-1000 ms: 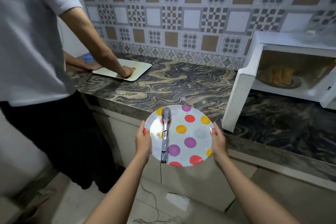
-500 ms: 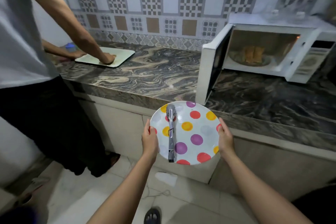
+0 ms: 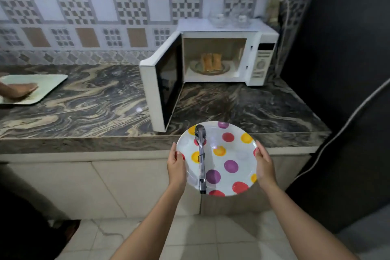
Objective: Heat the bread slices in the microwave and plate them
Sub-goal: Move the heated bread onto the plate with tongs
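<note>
From the head view, we are gripping the dotted plate [image 3: 230, 154] by its rims, left hand [image 3: 176, 167] and right hand [image 3: 265, 164], just before the open microwave [image 3: 223, 53]. Bread slices [image 3: 211, 61] are sitting inside it. We are keeping the plate level (loose tongs [image 3: 201, 154] could slide).

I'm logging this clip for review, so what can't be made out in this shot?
- Head view: count of bread slices in the microwave; too small, blurred.
- Control panel labels: too small.
- Other person's hand on the cutting board: cut off by left edge.
- Tongs lock: unclear.
</note>
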`<control>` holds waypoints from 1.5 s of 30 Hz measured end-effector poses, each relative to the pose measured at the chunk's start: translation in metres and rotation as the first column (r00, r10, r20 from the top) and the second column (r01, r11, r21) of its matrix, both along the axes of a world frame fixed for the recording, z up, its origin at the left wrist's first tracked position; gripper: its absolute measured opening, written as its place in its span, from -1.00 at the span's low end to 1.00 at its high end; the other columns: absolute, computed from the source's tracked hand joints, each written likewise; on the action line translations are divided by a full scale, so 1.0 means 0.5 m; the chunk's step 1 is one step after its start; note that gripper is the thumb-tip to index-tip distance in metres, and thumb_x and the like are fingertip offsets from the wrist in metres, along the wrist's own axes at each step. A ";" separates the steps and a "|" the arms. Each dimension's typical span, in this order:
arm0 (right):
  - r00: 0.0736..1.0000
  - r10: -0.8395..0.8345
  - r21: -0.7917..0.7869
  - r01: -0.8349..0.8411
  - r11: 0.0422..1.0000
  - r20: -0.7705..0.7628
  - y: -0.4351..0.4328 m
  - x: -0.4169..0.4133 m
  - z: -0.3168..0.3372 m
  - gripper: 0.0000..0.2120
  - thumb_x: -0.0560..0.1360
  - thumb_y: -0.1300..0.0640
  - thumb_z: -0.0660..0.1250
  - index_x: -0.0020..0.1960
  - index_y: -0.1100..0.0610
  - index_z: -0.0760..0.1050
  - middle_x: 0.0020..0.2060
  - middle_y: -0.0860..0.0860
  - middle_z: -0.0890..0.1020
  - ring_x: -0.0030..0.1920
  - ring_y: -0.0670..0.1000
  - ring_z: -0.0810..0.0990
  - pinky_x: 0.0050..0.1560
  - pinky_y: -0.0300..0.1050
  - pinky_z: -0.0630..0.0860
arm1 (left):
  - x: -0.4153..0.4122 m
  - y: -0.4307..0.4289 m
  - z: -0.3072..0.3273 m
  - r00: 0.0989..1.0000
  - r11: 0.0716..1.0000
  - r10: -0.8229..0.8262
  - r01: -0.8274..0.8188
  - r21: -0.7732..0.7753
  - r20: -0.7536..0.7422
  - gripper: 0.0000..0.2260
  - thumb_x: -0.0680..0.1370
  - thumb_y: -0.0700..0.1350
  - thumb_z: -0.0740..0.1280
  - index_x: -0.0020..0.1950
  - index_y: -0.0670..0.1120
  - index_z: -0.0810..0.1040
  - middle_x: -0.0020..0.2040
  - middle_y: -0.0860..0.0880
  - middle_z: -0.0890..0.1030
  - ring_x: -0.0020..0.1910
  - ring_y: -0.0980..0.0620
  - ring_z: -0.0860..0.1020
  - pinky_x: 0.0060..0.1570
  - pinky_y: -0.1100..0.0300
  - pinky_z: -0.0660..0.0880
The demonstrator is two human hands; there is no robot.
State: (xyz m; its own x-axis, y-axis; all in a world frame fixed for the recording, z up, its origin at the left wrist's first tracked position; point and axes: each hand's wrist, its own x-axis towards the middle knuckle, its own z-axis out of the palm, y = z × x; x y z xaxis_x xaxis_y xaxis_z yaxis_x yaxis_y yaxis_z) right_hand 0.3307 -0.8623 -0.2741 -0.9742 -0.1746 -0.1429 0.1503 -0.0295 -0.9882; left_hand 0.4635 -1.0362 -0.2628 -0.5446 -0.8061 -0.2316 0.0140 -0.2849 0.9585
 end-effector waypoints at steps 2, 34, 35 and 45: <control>1.000 -0.030 0.015 0.031 0.999 -0.008 0.017 -0.035 0.005 -0.65 0.63 0.20 0.09 0.40 0.13 0.35 0.31 0.09 0.48 0.33 0.09 0.44 0.37 0.05 0.36 | -0.048 0.008 0.008 1.000 1.000 -0.021 0.021 -0.001 -0.012 -0.63 0.63 -0.22 0.07 0.45 -0.08 0.29 0.34 -0.12 0.47 0.29 -0.07 0.45 0.25 0.16 0.38; 0.998 -0.031 0.484 0.055 0.873 -0.058 -0.156 -0.646 -0.014 -0.90 0.59 0.18 0.13 0.03 0.21 0.36 -0.02 0.21 0.54 -0.13 0.09 0.47 -0.15 -0.10 0.35 | -0.677 -0.155 -0.036 0.923 0.946 0.100 0.027 -0.322 0.372 -0.62 0.55 -0.32 0.09 0.34 -0.16 0.42 0.24 -0.23 0.54 0.20 -0.21 0.50 0.24 0.01 0.41; 0.998 0.002 0.519 0.031 0.854 -0.064 -0.156 -0.653 -0.015 -0.89 0.59 0.17 0.14 0.03 0.21 0.37 -0.03 0.20 0.55 -0.13 0.10 0.48 -0.16 -0.09 0.37 | -0.678 -0.153 -0.036 0.918 0.944 0.120 0.012 -0.330 0.379 -0.62 0.54 -0.33 0.09 0.33 -0.16 0.42 0.24 -0.23 0.54 0.20 -0.21 0.50 0.24 0.03 0.41; 0.994 0.083 0.737 -0.003 0.676 -0.073 -0.151 -0.704 -0.013 -0.90 0.56 0.12 0.18 -0.05 0.14 0.42 -0.05 0.14 0.59 -0.05 0.19 0.55 -0.16 -0.09 0.39 | -0.690 -0.139 -0.046 0.846 0.915 0.169 0.055 -0.399 0.505 -0.61 0.46 -0.35 0.15 0.27 -0.24 0.49 0.18 -0.32 0.44 0.17 -0.28 0.45 0.22 -0.05 0.41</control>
